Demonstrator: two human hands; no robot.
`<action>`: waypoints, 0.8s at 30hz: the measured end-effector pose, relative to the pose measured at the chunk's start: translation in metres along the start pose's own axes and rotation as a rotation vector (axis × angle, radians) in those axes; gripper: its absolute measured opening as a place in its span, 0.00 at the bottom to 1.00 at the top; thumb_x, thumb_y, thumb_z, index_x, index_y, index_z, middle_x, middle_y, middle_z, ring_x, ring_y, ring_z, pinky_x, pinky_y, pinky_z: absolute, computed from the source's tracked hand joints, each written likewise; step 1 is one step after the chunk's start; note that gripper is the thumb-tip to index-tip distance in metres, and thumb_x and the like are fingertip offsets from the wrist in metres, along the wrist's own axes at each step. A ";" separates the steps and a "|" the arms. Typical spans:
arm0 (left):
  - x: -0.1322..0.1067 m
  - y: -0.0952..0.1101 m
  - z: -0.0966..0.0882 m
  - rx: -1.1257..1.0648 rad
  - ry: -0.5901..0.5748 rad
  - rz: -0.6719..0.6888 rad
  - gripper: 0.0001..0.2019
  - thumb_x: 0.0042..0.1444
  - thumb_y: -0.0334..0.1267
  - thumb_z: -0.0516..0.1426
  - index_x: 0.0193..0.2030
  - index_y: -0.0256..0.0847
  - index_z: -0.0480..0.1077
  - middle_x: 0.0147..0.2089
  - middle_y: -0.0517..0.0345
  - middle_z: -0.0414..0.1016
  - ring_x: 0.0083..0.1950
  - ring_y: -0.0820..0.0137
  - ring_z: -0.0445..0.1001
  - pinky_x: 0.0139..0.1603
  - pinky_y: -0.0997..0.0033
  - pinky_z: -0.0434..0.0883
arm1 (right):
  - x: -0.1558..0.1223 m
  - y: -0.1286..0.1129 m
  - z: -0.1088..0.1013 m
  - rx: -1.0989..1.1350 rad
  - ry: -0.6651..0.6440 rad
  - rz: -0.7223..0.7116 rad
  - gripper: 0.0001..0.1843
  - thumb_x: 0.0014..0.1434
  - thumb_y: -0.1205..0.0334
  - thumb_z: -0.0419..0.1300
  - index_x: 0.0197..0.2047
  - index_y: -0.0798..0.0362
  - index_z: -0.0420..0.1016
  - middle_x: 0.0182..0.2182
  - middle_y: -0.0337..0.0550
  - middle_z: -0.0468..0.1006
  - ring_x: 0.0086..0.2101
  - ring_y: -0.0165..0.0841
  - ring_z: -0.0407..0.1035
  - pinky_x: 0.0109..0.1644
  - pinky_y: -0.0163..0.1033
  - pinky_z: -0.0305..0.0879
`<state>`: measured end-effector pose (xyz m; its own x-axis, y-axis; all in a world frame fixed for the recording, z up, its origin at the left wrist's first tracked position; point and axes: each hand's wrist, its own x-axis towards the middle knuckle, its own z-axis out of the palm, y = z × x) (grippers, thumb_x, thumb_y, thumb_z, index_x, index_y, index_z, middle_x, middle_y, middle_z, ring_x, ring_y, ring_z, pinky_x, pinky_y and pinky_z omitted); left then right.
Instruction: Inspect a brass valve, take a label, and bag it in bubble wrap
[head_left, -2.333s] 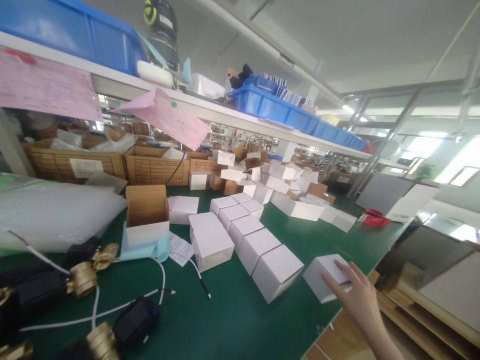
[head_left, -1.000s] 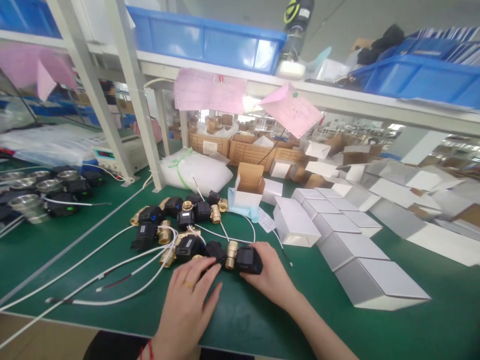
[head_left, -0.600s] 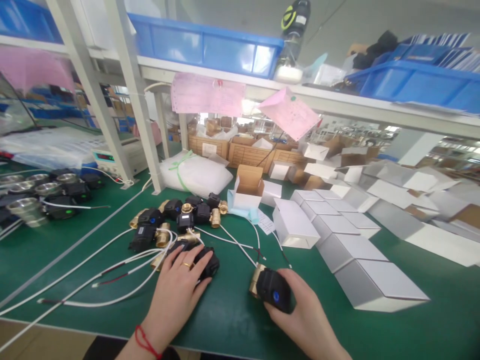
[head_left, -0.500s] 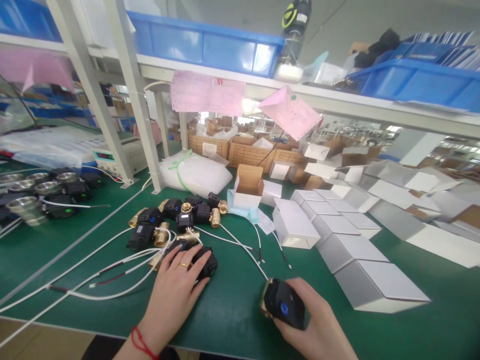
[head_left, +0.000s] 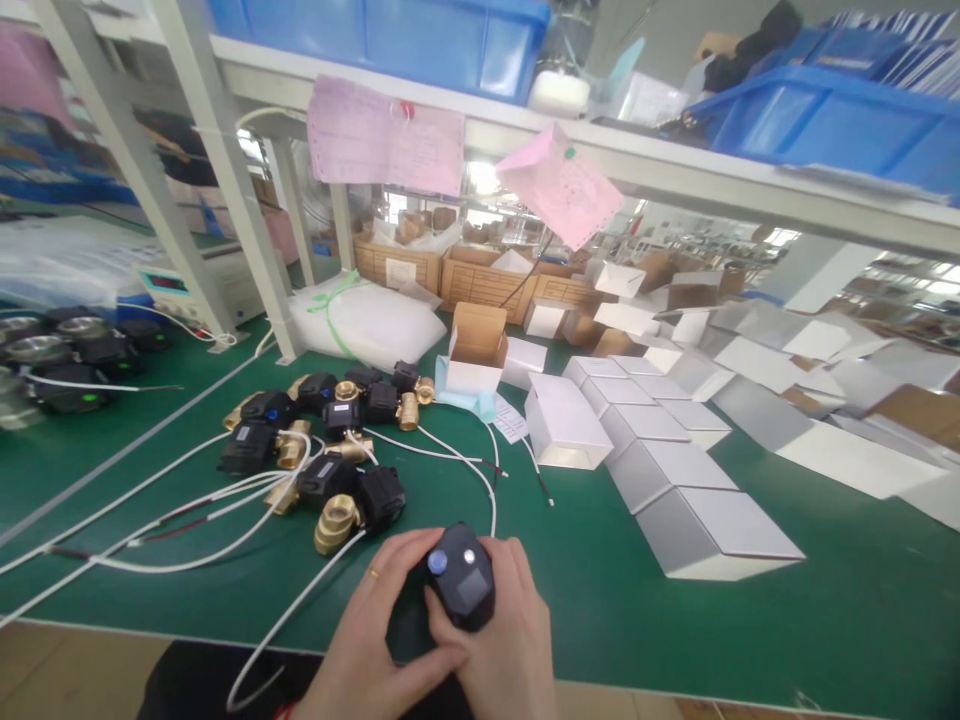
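A motorized ball valve with a black actuator housing [head_left: 463,580] is held near the table's front edge. Its top shows a blue knob, a white spot and a grey label. From the left, my left hand [head_left: 382,610] closes on the housing with its fingers. My right hand [head_left: 510,615] wraps the other side. The valve's brass body is hidden under the housing and hands. Just beyond my left hand lies another motorized valve with a brass fitting [head_left: 336,522], its white cable running toward the front edge. Several more black-and-brass valves [head_left: 322,475] sit behind it.
Closed white boxes [head_left: 682,470] stand in rows at the right. An open box [head_left: 476,350] and a foam bag [head_left: 367,320] are at the back. White cables [head_left: 187,565] cross the table's left. Metal posts [head_left: 225,180] support an overhead shelf with blue bins [head_left: 840,130].
My left hand has left the valves on the table and joined my right hand on the held valve. My right hand has moved left with it. The camera view has shifted.
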<state>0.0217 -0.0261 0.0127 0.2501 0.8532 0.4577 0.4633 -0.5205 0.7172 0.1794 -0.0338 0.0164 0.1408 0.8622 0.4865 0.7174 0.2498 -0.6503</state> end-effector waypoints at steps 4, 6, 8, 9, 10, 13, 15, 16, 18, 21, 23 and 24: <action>-0.006 -0.001 0.013 -0.096 0.036 -0.160 0.41 0.46 0.32 0.71 0.66 0.58 0.62 0.65 0.57 0.71 0.66 0.59 0.72 0.66 0.57 0.73 | -0.011 0.001 0.011 0.028 0.042 -0.014 0.29 0.50 0.65 0.71 0.53 0.46 0.66 0.39 0.38 0.71 0.35 0.39 0.75 0.35 0.39 0.74; -0.007 0.001 0.018 -0.158 0.055 -0.239 0.38 0.50 0.32 0.67 0.67 0.55 0.62 0.67 0.55 0.70 0.66 0.58 0.72 0.65 0.56 0.74 | -0.019 0.002 0.016 0.089 0.048 0.026 0.30 0.53 0.65 0.68 0.57 0.45 0.65 0.42 0.40 0.71 0.39 0.40 0.74 0.37 0.40 0.74; -0.007 0.003 0.020 -0.222 0.069 -0.302 0.34 0.53 0.33 0.64 0.67 0.52 0.62 0.67 0.52 0.70 0.65 0.59 0.73 0.63 0.58 0.76 | -0.026 0.003 0.017 0.170 0.016 0.063 0.30 0.56 0.65 0.63 0.61 0.42 0.64 0.46 0.41 0.70 0.43 0.41 0.73 0.40 0.40 0.74; -0.007 0.004 0.019 -0.247 0.069 -0.317 0.33 0.53 0.33 0.64 0.67 0.51 0.63 0.66 0.52 0.71 0.65 0.59 0.74 0.63 0.60 0.77 | -0.029 0.004 0.015 0.212 -0.016 0.066 0.31 0.57 0.66 0.61 0.63 0.41 0.62 0.47 0.41 0.70 0.46 0.41 0.72 0.43 0.40 0.74; -0.005 0.004 0.017 -0.265 0.060 -0.318 0.33 0.52 0.33 0.64 0.66 0.51 0.65 0.65 0.53 0.72 0.64 0.60 0.74 0.63 0.61 0.77 | -0.031 0.005 0.013 0.251 -0.057 0.066 0.33 0.57 0.67 0.59 0.65 0.40 0.61 0.48 0.41 0.69 0.47 0.40 0.72 0.45 0.40 0.73; 0.000 0.005 0.004 -0.274 -0.014 -0.252 0.32 0.49 0.31 0.66 0.61 0.52 0.69 0.62 0.57 0.76 0.62 0.62 0.76 0.63 0.66 0.75 | -0.031 0.014 0.003 0.339 -0.186 0.063 0.36 0.53 0.71 0.55 0.65 0.38 0.62 0.46 0.39 0.69 0.45 0.37 0.72 0.48 0.40 0.71; 0.002 0.006 -0.004 -0.247 -0.070 -0.173 0.32 0.48 0.28 0.67 0.60 0.55 0.70 0.60 0.61 0.78 0.60 0.65 0.77 0.63 0.70 0.74 | -0.029 0.022 -0.002 0.373 -0.195 0.036 0.37 0.51 0.72 0.53 0.63 0.39 0.64 0.46 0.39 0.70 0.44 0.37 0.71 0.49 0.40 0.70; 0.003 0.007 -0.008 -0.232 -0.091 -0.128 0.33 0.48 0.27 0.67 0.60 0.57 0.70 0.59 0.63 0.78 0.60 0.66 0.78 0.64 0.72 0.74 | -0.028 0.026 -0.004 0.378 -0.180 0.014 0.37 0.50 0.72 0.53 0.63 0.40 0.65 0.48 0.40 0.70 0.46 0.37 0.70 0.50 0.41 0.69; 0.003 0.008 -0.012 -0.212 -0.117 -0.044 0.34 0.47 0.24 0.65 0.60 0.59 0.69 0.60 0.66 0.78 0.60 0.69 0.77 0.65 0.74 0.72 | -0.027 0.032 -0.005 0.362 -0.155 -0.026 0.37 0.51 0.71 0.54 0.63 0.39 0.66 0.52 0.40 0.69 0.51 0.39 0.67 0.55 0.43 0.67; 0.002 0.009 -0.013 -0.219 -0.121 0.028 0.36 0.47 0.21 0.62 0.60 0.60 0.68 0.60 0.66 0.77 0.61 0.70 0.76 0.65 0.75 0.71 | -0.025 0.036 -0.004 0.374 -0.215 -0.078 0.35 0.53 0.72 0.56 0.63 0.37 0.66 0.56 0.38 0.70 0.56 0.38 0.66 0.61 0.43 0.64; 0.002 0.009 -0.013 -0.225 -0.121 0.026 0.36 0.47 0.21 0.61 0.60 0.60 0.67 0.60 0.66 0.77 0.61 0.70 0.76 0.65 0.75 0.71 | -0.024 0.037 -0.004 0.424 -0.264 -0.098 0.34 0.55 0.72 0.56 0.63 0.38 0.65 0.57 0.37 0.72 0.56 0.36 0.67 0.62 0.41 0.63; 0.002 0.009 -0.014 -0.225 -0.127 0.016 0.36 0.47 0.21 0.61 0.60 0.59 0.67 0.61 0.66 0.77 0.61 0.70 0.76 0.65 0.75 0.71 | -0.024 0.036 -0.004 0.445 -0.277 -0.102 0.33 0.56 0.72 0.56 0.63 0.38 0.65 0.57 0.37 0.73 0.56 0.35 0.68 0.62 0.40 0.64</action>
<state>0.0147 -0.0290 0.0271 0.3670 0.8347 0.4107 0.2607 -0.5161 0.8159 0.2049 -0.0468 -0.0165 -0.1430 0.8930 0.4267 0.3511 0.4488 -0.8218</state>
